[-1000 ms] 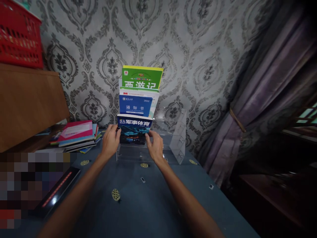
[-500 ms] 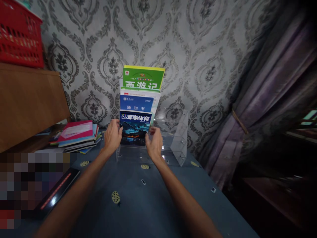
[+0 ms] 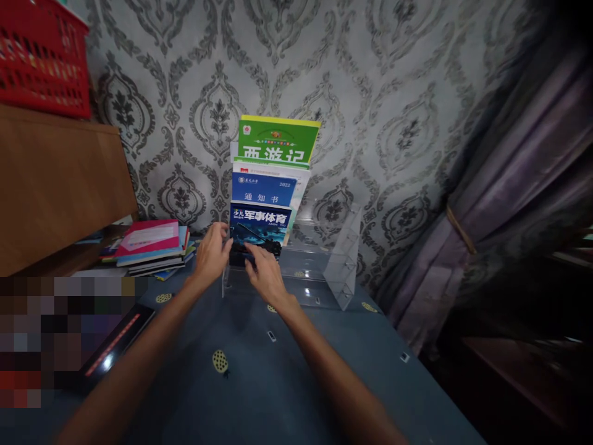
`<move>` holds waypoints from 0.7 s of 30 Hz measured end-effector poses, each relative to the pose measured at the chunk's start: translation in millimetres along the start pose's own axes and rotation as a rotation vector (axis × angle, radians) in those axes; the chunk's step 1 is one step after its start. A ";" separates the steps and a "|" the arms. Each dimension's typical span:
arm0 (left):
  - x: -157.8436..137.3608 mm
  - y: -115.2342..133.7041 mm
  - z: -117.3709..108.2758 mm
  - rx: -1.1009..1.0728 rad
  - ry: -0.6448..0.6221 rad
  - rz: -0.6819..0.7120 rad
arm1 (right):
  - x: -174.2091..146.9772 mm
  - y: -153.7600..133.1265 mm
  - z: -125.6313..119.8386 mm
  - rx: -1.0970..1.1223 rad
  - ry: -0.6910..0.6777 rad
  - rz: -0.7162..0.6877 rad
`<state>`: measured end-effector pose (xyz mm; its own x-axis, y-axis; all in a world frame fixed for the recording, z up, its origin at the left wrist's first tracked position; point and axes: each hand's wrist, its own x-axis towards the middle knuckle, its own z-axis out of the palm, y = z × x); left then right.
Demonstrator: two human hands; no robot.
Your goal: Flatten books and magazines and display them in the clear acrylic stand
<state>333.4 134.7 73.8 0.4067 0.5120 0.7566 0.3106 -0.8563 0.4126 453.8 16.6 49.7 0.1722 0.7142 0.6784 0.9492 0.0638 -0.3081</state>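
A dark booklet with a military scene on its cover (image 3: 259, 225) leans in the front, lowest tier of a clear acrylic display rack (image 3: 343, 259). My left hand (image 3: 214, 250) is at the left edge of this booklet and rack, thumb and forefinger apart, other fingers partly hidden. In front of the booklet's lower half, my right hand (image 3: 266, 272) has its forefinger reaching onto the cover. Behind stand a blue booklet marked 2022 (image 3: 263, 188), a pale book (image 3: 301, 179) mostly covered, and a green book with a yellow edge (image 3: 278, 139) at the top.
A stack of books (image 3: 152, 247) lies left of the rack, by a wooden cabinet (image 3: 60, 185) with a red basket (image 3: 41, 62) on top. A black object (image 3: 118, 340) rests at the table's left. Patterned wallpaper (image 3: 393, 93) backs the blue tabletop (image 3: 287, 383); a tied curtain (image 3: 449, 259) hangs right.
My right hand has left the booklet's right edge and moved left across its lower front. My left hand stays at the left edge. The view has shifted slightly.
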 end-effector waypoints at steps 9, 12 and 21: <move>-67.6 -32.5 -64.6 0.190 -0.304 0.069 | -5.0 2.8 12.2 0.012 0.029 -0.014; -104.7 -51.1 -89.3 0.348 -0.403 0.046 | -5.6 6.2 14.9 0.036 0.051 -0.021; -163.8 -112.5 -152.5 0.656 -0.458 -0.316 | -9.1 10.4 17.8 0.103 0.109 -0.078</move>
<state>100.8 136.9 -19.2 0.4803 0.8174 0.3180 0.8441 -0.5293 0.0859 457.4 23.2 28.5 0.1319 0.6246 0.7697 0.9297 0.1915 -0.3147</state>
